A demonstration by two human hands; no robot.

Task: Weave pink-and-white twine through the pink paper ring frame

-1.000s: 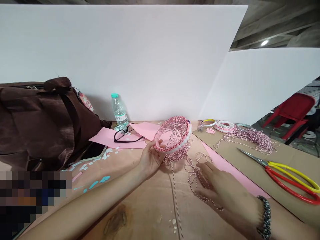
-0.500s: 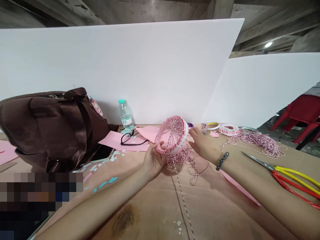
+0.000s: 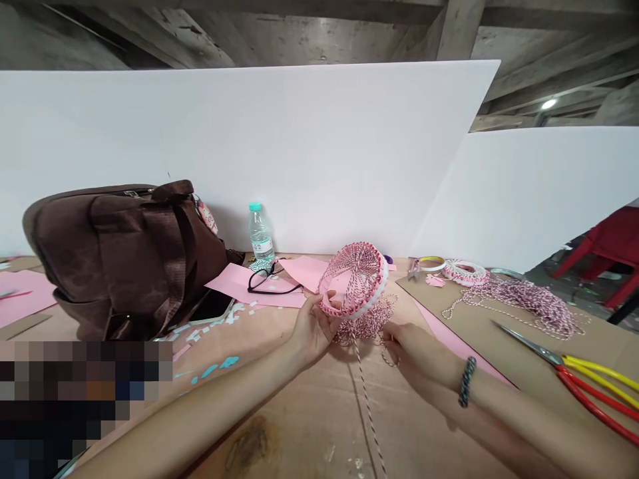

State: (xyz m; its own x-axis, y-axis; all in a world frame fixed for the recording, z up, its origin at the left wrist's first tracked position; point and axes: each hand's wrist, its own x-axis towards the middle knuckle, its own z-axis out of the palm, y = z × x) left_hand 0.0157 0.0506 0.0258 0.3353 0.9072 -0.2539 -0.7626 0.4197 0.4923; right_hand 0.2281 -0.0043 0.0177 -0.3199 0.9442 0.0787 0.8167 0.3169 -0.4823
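My left hand (image 3: 317, 326) grips the lower left rim of a round ring (image 3: 355, 276) laced across with pink-and-white cord, which is tilted up above the table. A heap of the same cord (image 3: 367, 324) lies below and behind the ring, and one strand (image 3: 367, 399) runs from it toward the table's front edge. My right hand (image 3: 399, 342) is at the right side of the heap, its fingers bent together beside a loose loop of cord; whether the cord is between them is too small to tell.
A brown bag (image 3: 124, 259), a water bottle (image 3: 261, 236) and black glasses (image 3: 272, 286) are at the left. To the right lie scissors (image 3: 556, 359), a cord pile (image 3: 534, 303), a second ring (image 3: 466, 273) and a tape roll (image 3: 432, 264). A white panel (image 3: 319, 159) stands behind.
My right hand has moved down from beside the ring's right rim to the cord heap. The left hand still holds the ring. The view has shifted slightly.
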